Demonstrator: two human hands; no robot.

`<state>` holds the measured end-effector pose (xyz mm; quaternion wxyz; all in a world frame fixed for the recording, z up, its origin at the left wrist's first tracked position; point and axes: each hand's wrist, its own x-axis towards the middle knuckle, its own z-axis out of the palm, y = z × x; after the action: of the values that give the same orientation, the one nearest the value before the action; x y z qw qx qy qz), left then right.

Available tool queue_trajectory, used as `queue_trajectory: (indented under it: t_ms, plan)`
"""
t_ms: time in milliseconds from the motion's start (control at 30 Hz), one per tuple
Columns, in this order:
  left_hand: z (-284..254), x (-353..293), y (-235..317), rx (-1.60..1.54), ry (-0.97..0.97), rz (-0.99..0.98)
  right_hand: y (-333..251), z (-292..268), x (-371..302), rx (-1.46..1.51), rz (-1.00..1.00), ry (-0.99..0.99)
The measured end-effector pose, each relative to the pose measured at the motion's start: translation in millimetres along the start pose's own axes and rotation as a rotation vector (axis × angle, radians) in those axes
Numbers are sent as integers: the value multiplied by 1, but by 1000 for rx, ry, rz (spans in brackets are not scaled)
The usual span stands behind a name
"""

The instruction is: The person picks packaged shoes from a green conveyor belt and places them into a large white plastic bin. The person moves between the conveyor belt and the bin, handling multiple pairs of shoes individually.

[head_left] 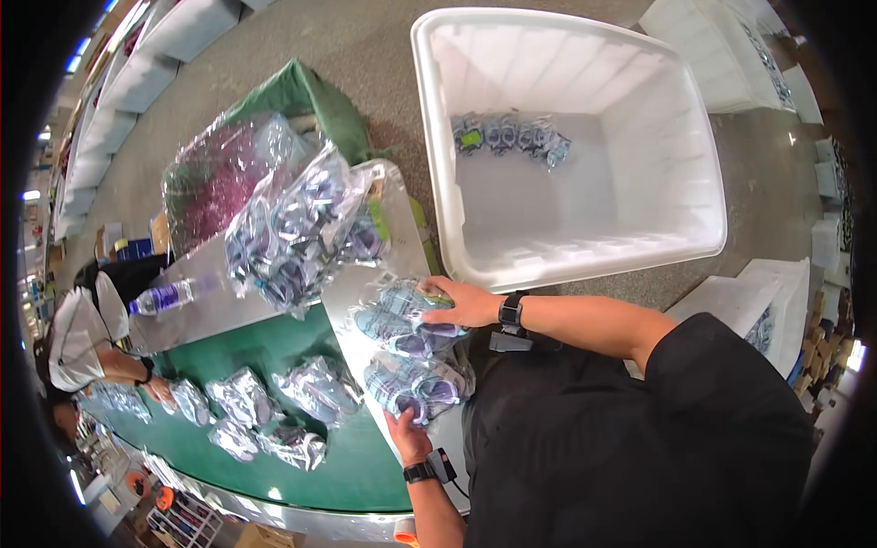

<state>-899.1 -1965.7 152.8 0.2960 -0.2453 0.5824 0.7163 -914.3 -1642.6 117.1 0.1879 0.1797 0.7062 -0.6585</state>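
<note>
The right hand (461, 303) of the person in black is closed around the end of an upper pair of plaid shoes (388, 321), blue-grey with purple lining, in clear plastic. The left hand (411, 438) grasps the near edge of a lower pair of plaid shoes (391, 384), bagged too and just beside the first. Both pairs lie on the metal tabletop (342, 320) in front of the person.

Past them, bagged shoes (315, 388) are scattered over the green work surface (365, 468), where a co-worker's hand (160, 391) touches another bag. A heap of bagged shoes (288, 233) lies near a bottle (169, 298) with a purple label, its print too small for me to read. In the white tub (425, 110) sits a row of packs (502, 135), one showing a bright green tag (470, 139).
</note>
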Motion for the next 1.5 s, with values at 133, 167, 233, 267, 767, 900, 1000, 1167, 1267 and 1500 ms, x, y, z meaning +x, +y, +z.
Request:
queue_trajectory:
  t_ms: [133,167,233,267,767,900,1000,1167,1267,1500]
  plan:
    - [50,-11,20,73,-94,-64,16,-42,-18,100,-77,18]
    - [62,-12,21,135,-132,-79,16,-62,-29,89,-76,27]
    - [97,-10,21,190,-214,-143,38,-94,-49,85,-33,139]
    - [119,-11,18,211,-252,-174,40,-115,-66,196,10,148]
    - [535,10,-119,371,-836,-31,162,-460,-324,632,39,787]
    - [588,6,-164,671,-592,335,210,-519,-349,-270,323,1259]
    - [572,-2,-171,542,-600,255,211,-523,-348,-60,241,1288]
    - [471,-11,-154,668,-487,116,237,-475,-311,420,231,1027]
    - [376,-16,-147,662,-237,127,242,-441,-271,488,351,721]
    - [194,-62,-103,382,236,78,164,-344,-168,170,289,151]
